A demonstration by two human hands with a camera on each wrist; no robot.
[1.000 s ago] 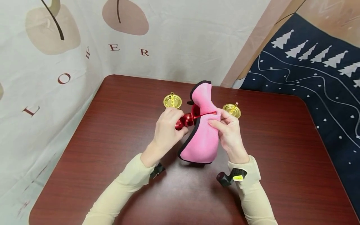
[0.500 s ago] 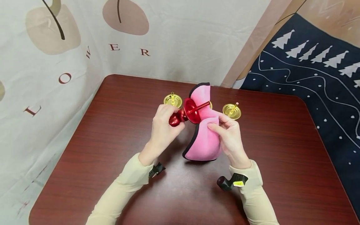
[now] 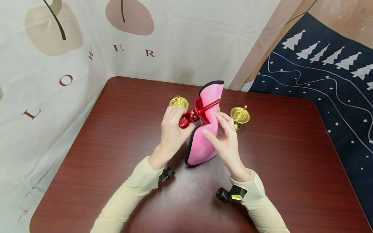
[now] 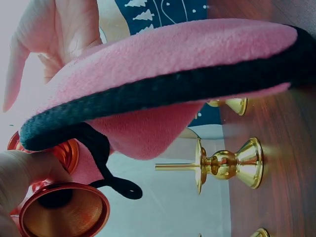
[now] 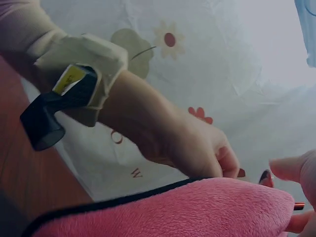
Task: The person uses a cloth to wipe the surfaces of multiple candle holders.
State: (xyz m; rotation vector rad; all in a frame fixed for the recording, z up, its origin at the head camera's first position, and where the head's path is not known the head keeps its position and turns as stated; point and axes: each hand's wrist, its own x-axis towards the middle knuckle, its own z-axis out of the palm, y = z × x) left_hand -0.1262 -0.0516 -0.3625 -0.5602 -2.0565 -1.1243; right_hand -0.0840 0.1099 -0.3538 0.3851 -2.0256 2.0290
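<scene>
My left hand grips a shiny red metal candlestick by its lower end, with its thin pin pointing up and right. In the left wrist view the candlestick's hollow base faces the camera. A pink cloth with black edging stands folded against the candlestick's dish, and a black loop hangs from its edge in the left wrist view. My right hand is at the cloth's right side, thumb and fingers spread apart around its fold. In the right wrist view the thumb shows apart from the pink fabric.
Gold candlesticks stand behind on the brown table: one at left, one at right, and another mostly hidden behind the cloth. A white printed curtain and a dark blue one with trees border the table.
The red candlestick's dish and pin have come out from the cloth's fold, then shifted slightly right. My right hand has moved left, its thumb and fingers spreading from their pinch on the cloth.
</scene>
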